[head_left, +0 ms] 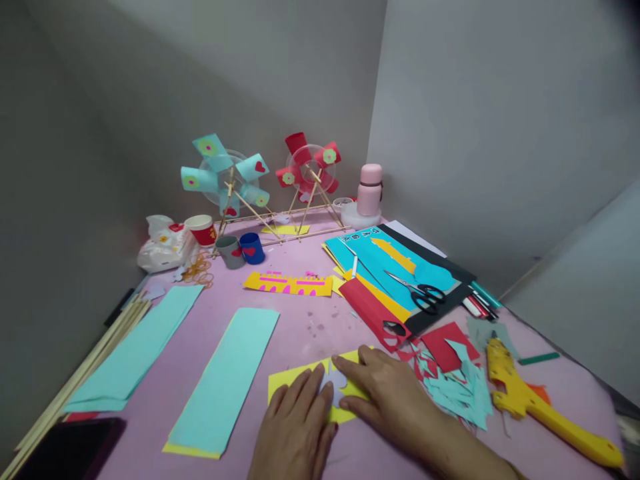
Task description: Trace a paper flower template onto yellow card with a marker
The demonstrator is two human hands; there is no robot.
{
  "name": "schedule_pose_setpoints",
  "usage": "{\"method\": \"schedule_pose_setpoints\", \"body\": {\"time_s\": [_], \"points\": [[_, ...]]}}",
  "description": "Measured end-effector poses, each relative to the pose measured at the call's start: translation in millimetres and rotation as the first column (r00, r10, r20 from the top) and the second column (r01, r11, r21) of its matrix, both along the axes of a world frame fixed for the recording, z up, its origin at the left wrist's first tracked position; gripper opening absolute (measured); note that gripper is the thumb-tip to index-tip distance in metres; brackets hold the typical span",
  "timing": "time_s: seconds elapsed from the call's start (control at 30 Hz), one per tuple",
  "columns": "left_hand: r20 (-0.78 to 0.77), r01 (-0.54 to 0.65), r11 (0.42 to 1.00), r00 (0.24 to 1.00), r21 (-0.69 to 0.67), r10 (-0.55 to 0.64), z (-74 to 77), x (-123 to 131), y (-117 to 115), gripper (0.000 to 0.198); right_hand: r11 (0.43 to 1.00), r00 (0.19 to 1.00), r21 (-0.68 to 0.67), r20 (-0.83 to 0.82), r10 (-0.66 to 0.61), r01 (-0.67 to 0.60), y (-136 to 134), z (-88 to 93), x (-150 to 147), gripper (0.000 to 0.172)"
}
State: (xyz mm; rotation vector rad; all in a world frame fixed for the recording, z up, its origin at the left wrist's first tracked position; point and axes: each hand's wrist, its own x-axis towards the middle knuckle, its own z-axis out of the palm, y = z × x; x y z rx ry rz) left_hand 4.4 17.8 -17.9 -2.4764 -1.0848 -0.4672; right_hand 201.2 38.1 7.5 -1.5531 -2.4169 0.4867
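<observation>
Two hands lie at the bottom centre of the frame, both pressed on a yellow sheet that rests flat on the pink table. Left hand is spread open, palm down, fingers splayed over the sheet's lower edge, seemingly to pin it so it cannot slide. Right hand is also open and flat, its forefinger and thumb framing a small pale cutout that sits on the yellow sheet; neither hand grips anything. Just right of them lies a heap of paper scraps in teal and red, and beyond it a yellow glue gun lies on its side at lower right, within easy reach. To the left, two long teal strips lie flat side by side, with wooden sticks bundled along the left edge. Further up, in mid-frame, scissors lie closed on a stack of coloured sheets, and a yellow-and-pink strip lies beside them. At the far wall, upper centre, stand a teal wheel model and a red wheel model on stick frames, with paper cups and a pink bottle nearby.
</observation>
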Motion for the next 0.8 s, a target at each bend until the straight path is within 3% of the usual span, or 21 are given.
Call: {"method": "schedule_pose_setpoints", "body": {"time_s": [0.17, 0.33, 0.43, 0.57, 0.7, 0.8], "points": [[-0.042, -0.027, 1.0, 0.999, -0.004, 0.026, -3.2, -1, -1, 0.044, 0.985, 0.972, -0.008, -0.156, -0.174, 0.175, -2, 0.6, 16, 0.038], [-0.079, -0.018, 0.999, 0.997, 0.039, 0.021, -7.5, -2, 0, 0.033, 0.953, 0.911, -0.092, -0.281, -0.303, 0.289, -14, -5.2, 30, 0.04], [-0.093, 0.023, 0.994, 0.996, 0.106, -0.013, -7.0, -3, 0, 0.04, 0.943, 0.885, -0.175, -0.333, -0.326, 0.282, -18, -9.7, 29, 0.043], [-0.1, 0.024, 0.987, 0.995, 0.159, -0.008, -1.2, -6, 3, 0.051, 0.948, 0.865, -0.132, -0.386, -0.319, 0.291, -10, -7.3, 20, 0.039], [-0.097, -0.059, 0.993, 0.993, 0.104, 0.069, 1.8, -9, 7, 0.055, 0.963, 0.92, -0.043, -0.284, -0.268, 0.268, 4, -0.1, 15, 0.036], [-0.054, -0.075, 0.996, 0.995, 0.055, 0.078, -1.4, -11, 8, 0.045, 0.967, 0.95, 0.0, -0.184, -0.252, 0.257, 8, 1.3, 13, 0.03]]}}
